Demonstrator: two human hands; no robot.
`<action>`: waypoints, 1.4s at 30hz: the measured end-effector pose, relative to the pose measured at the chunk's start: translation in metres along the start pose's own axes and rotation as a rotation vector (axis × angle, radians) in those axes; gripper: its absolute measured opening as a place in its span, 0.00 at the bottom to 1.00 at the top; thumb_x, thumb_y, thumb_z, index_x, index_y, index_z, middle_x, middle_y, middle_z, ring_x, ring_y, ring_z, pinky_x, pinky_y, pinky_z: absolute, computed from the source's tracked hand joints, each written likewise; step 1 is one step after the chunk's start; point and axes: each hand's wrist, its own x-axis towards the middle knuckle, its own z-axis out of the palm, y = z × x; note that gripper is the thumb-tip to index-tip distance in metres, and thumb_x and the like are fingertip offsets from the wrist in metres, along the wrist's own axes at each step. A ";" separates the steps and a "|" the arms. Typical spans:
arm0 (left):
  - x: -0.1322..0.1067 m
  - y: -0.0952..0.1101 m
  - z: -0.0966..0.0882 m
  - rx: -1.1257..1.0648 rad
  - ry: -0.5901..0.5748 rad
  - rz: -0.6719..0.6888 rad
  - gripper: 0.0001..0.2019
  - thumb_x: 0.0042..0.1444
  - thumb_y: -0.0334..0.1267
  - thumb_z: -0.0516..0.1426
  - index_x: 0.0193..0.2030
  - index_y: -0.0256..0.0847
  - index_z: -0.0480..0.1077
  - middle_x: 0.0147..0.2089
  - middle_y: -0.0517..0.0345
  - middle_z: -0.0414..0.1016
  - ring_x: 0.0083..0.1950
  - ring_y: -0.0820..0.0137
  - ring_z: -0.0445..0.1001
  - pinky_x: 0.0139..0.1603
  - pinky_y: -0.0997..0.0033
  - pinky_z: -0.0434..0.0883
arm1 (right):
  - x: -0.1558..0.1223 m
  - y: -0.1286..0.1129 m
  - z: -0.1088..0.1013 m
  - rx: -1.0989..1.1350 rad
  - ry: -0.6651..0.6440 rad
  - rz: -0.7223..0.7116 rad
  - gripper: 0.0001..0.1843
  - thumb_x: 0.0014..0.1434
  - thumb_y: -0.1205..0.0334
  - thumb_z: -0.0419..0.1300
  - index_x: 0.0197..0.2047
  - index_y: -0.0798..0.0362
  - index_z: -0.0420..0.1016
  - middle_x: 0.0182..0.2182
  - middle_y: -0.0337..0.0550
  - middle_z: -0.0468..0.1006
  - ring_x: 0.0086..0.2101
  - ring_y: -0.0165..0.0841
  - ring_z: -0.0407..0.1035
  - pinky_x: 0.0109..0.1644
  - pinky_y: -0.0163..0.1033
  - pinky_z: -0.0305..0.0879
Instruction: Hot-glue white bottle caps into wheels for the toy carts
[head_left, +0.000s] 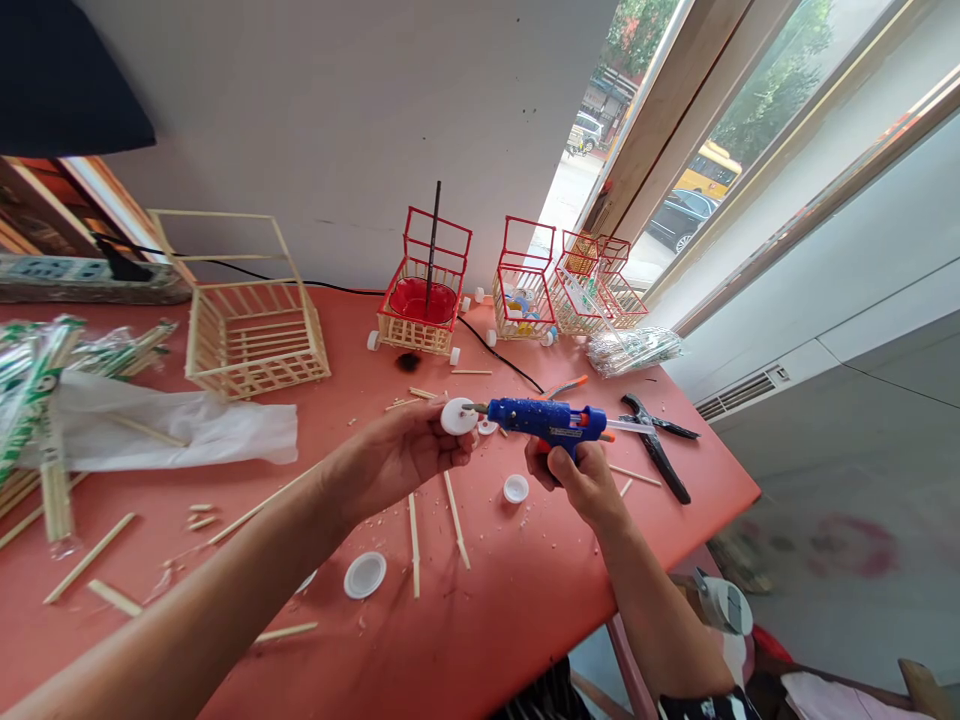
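Observation:
Between the fingers of my left hand (409, 445) is a round white plastic cap (456, 418), its flat face turned toward the right. My right hand (577, 475) grips the handle of a blue hot glue gun (551, 420) pointing left. The gun's nozzle tip meets or nearly meets the middle of the cap; I cannot tell whether it touches. A clear glue stick (631, 426) juts from the gun's rear. Below the hands lie a small white cap (516, 489) and a larger white lid (365, 576). Another small white cap (487, 427) sits just behind the held one.
Stick-built carts stand along the wall: a plain one (255, 340), a red-trimmed one (416, 320) holding a red tub, and several more rightward. Black-handled cutters (658, 450) lie at right. Packaged chopsticks (56, 440) fill the left side, with loose sticks across the red table (525, 610).

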 end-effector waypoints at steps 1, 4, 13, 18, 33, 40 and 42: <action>0.000 0.000 0.000 0.005 -0.001 0.000 0.10 0.54 0.37 0.69 0.38 0.31 0.83 0.36 0.45 0.84 0.38 0.63 0.81 0.42 0.67 0.81 | 0.000 0.000 0.000 0.004 -0.001 -0.002 0.31 0.67 0.32 0.59 0.34 0.54 0.74 0.23 0.37 0.66 0.21 0.27 0.57 0.25 0.37 0.51; 0.000 -0.001 -0.001 0.012 0.004 0.005 0.07 0.58 0.36 0.67 0.39 0.33 0.83 0.37 0.45 0.85 0.38 0.62 0.82 0.42 0.67 0.81 | 0.001 -0.001 0.000 0.002 -0.003 -0.001 0.31 0.67 0.31 0.59 0.34 0.54 0.74 0.23 0.37 0.66 0.21 0.27 0.56 0.25 0.37 0.51; 0.002 -0.001 -0.010 0.009 -0.024 0.136 0.10 0.64 0.38 0.64 0.47 0.34 0.83 0.42 0.44 0.85 0.42 0.62 0.83 0.45 0.68 0.80 | 0.001 -0.003 0.001 0.000 0.056 0.017 0.31 0.65 0.30 0.60 0.35 0.54 0.73 0.25 0.39 0.69 0.20 0.27 0.55 0.24 0.37 0.51; 0.000 0.001 -0.003 0.041 -0.048 0.147 0.12 0.61 0.39 0.68 0.47 0.35 0.83 0.42 0.45 0.86 0.43 0.63 0.83 0.44 0.70 0.80 | 0.001 0.002 -0.001 0.012 0.054 0.000 0.30 0.66 0.31 0.60 0.36 0.54 0.73 0.24 0.38 0.68 0.20 0.27 0.56 0.24 0.37 0.52; 0.001 0.001 -0.001 0.066 -0.010 0.164 0.16 0.53 0.39 0.74 0.48 0.39 0.83 0.43 0.49 0.86 0.46 0.63 0.85 0.44 0.71 0.80 | 0.002 -0.001 0.000 0.043 0.009 -0.048 0.27 0.69 0.37 0.60 0.37 0.55 0.74 0.27 0.40 0.70 0.21 0.26 0.57 0.25 0.36 0.50; 0.002 -0.001 -0.001 0.118 0.013 0.223 0.17 0.52 0.39 0.74 0.48 0.41 0.83 0.43 0.52 0.85 0.42 0.67 0.82 0.43 0.72 0.80 | 0.001 -0.001 -0.001 0.022 0.009 -0.043 0.27 0.69 0.36 0.60 0.36 0.55 0.74 0.26 0.39 0.70 0.21 0.26 0.57 0.25 0.36 0.51; 0.003 -0.001 -0.002 0.133 0.023 0.245 0.17 0.51 0.39 0.75 0.48 0.41 0.84 0.44 0.52 0.85 0.43 0.66 0.82 0.44 0.71 0.80 | 0.001 -0.001 -0.001 0.014 0.014 -0.033 0.28 0.68 0.35 0.60 0.36 0.55 0.74 0.25 0.38 0.69 0.21 0.26 0.57 0.25 0.36 0.51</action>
